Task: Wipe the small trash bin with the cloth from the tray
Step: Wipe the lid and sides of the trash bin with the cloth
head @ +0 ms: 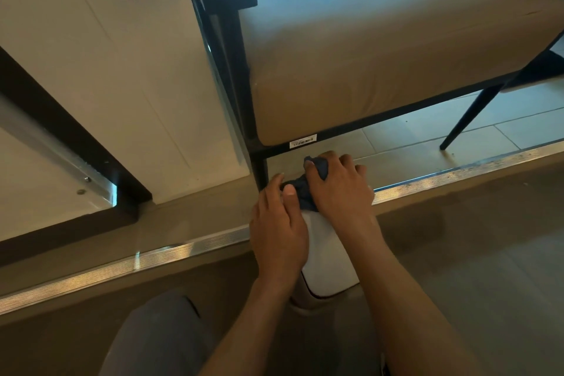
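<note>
Right hand (338, 189) closed around dark blue cloth (300, 189), pressing it on far top edge of white small trash bin (328, 259). Left hand (279, 226) flat on bin lid, fingers loosely spread, thumb touching cloth. Bin on brown floor (473, 253) beside metal threshold strip (122, 265). Beyond: tan-cushioned chair (381, 55), black frame, tiled floor (406, 137). White door panel (122, 70) at left.

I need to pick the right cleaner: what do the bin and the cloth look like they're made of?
The bin looks like smooth white plastic with a satin finish: an even surface, rounded corners and a dark seam under the lid. The cloth is a soft dark blue fabric, bunched and creased under the right hand, possibly microfibre, though the weave is too small to tell. The left hand steadies the bin.
</note>
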`<state>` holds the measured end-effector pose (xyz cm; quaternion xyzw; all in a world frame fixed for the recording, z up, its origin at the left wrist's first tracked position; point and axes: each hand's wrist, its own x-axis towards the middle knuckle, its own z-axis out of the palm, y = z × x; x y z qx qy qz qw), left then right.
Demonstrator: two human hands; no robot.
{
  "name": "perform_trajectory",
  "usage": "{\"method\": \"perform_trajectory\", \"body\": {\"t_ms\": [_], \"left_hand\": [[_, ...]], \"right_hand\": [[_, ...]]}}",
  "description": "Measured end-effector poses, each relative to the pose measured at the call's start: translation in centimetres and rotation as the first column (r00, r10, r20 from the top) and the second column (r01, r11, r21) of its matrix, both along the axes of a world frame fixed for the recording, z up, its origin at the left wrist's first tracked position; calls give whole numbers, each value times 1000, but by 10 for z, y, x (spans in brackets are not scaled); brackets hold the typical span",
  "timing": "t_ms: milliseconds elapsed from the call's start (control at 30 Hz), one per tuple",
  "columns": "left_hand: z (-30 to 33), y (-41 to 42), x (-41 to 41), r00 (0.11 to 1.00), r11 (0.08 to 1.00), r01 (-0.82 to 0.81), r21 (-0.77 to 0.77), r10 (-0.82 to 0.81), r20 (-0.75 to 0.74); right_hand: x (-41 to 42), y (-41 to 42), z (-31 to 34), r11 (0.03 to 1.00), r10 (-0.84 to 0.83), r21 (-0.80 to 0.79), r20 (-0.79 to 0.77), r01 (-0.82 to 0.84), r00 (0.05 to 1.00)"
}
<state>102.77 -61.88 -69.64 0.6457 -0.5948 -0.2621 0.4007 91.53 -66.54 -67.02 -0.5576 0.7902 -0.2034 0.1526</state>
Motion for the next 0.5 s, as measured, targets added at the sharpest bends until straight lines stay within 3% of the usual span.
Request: {"method": "perform_trajectory", "body": {"t_ms": [100,200,400,500], "left_hand": [[1,2,0,1000,1000,-22,-16,22,-12],[5,2,1,999,1000,3,9,-3,35],[3,0,1,998,998,8,65,-13,67],[3,-1,0,997,998,5,64,-10,78]], "right_hand": [[-3,-15,1,995,8,98,-11,-7,1000],[-12,-19,2,997,39,68,-18,-37,999],[-41,21,-3,989,98,-135,282,-61,954],[-45,22,-2,996,73,-66,242,-59,967]]}}
